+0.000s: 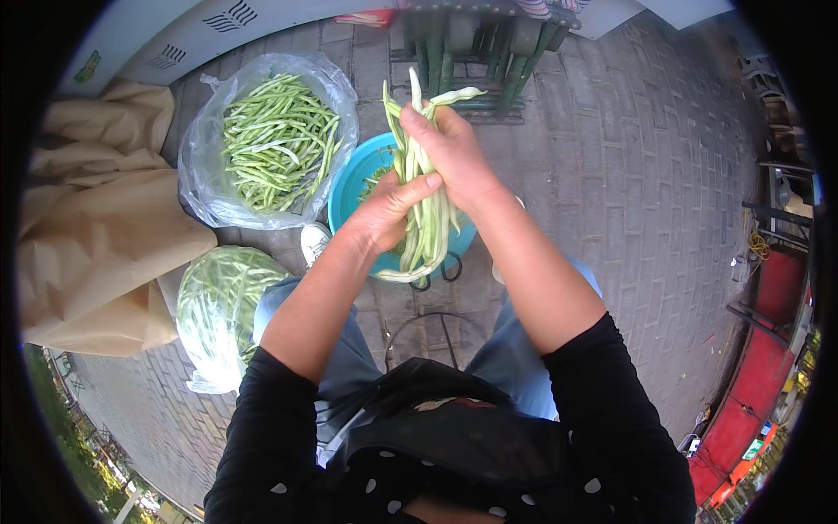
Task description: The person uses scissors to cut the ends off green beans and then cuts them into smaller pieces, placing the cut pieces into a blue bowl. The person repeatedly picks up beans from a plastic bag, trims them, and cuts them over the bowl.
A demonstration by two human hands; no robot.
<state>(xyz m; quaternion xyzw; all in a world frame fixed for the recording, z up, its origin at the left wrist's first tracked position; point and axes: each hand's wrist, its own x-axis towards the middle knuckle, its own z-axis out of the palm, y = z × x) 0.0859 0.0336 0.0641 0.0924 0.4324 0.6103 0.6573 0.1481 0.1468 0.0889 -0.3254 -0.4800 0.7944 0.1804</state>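
Both my hands grip one bundle of long, pale green beans (427, 229). My left hand (391, 208) wraps the bundle's middle, thumb laid across it. Higher up, my right hand (452, 147) closes around the beans close to their upper ends, several tips poking out past the fingers. Beneath the bundle stands a turquoise plastic basin (347, 190) between my feet, with small green scraps (373, 183) partly visible inside; my hands and the beans hide much of it. To its left, an opened clear plastic bag (200, 167) holds a heap of green beans (281, 141).
Another clear bag full of beans (219, 308) stands by my left leg. Brown sheeting (111, 229) drapes at the left. Green-legged stools (471, 59) are stacked beyond the basin. Grey brick paving (622, 196) runs to a red bench-like surface (753, 386) at the right.
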